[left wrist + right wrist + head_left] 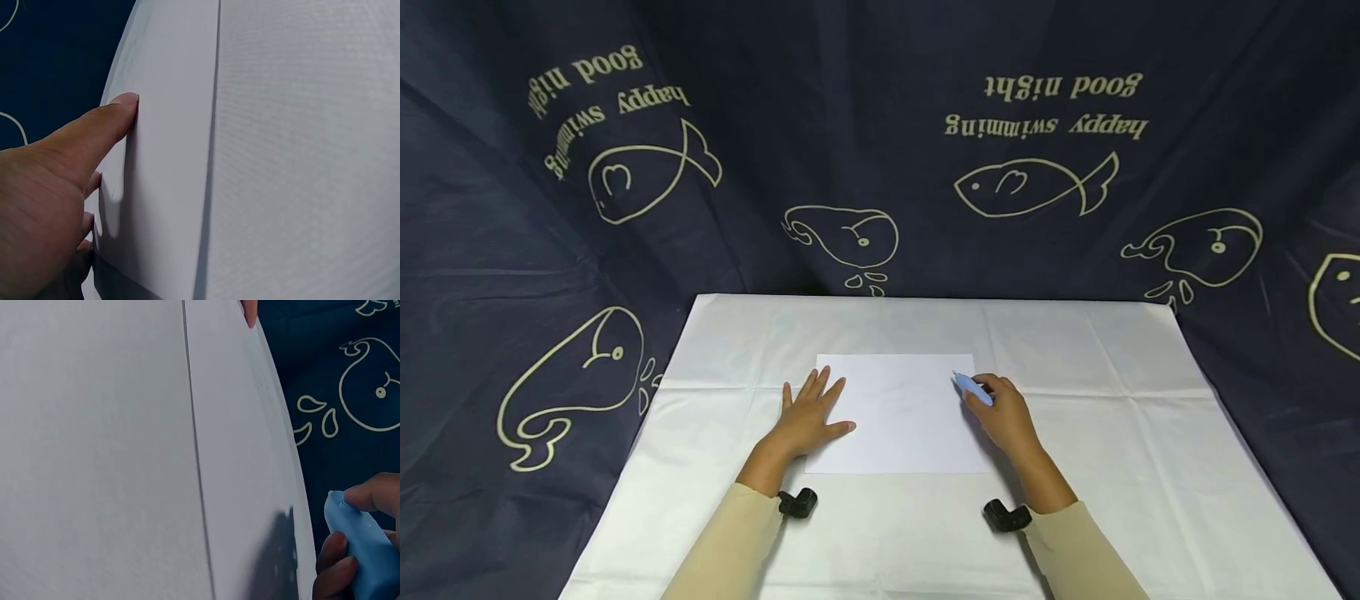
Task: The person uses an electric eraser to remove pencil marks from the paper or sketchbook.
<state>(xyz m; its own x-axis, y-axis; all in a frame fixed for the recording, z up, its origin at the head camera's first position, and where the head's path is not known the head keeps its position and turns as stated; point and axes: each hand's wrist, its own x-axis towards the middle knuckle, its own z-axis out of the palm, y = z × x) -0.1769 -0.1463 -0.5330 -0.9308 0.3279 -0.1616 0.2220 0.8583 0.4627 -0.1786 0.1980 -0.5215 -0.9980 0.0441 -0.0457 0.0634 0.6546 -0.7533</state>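
A blank white sheet of paper (902,425) lies flat in front of me. My left hand (805,423) rests at its left side, fingers spread and thumb stretched over the sheet. In the left wrist view the thumb (119,112) is straight above the paper. Over the right edge, my right hand (1007,417) grips a light blue, tapered handheld tool (973,389) with a small narrow tip pointing to the far left. The right wrist view shows fingers wrapped round the tool's body (362,544) and the thumb on its upper end. Its exact kind I cannot tell.
A white, creased cloth (1075,467) covers the table. Behind and beside it hangs a dark navy cloth (865,100) with pale fish and whale outlines and upside-down lettering. Each wrist carries a small black camera mount (798,502).
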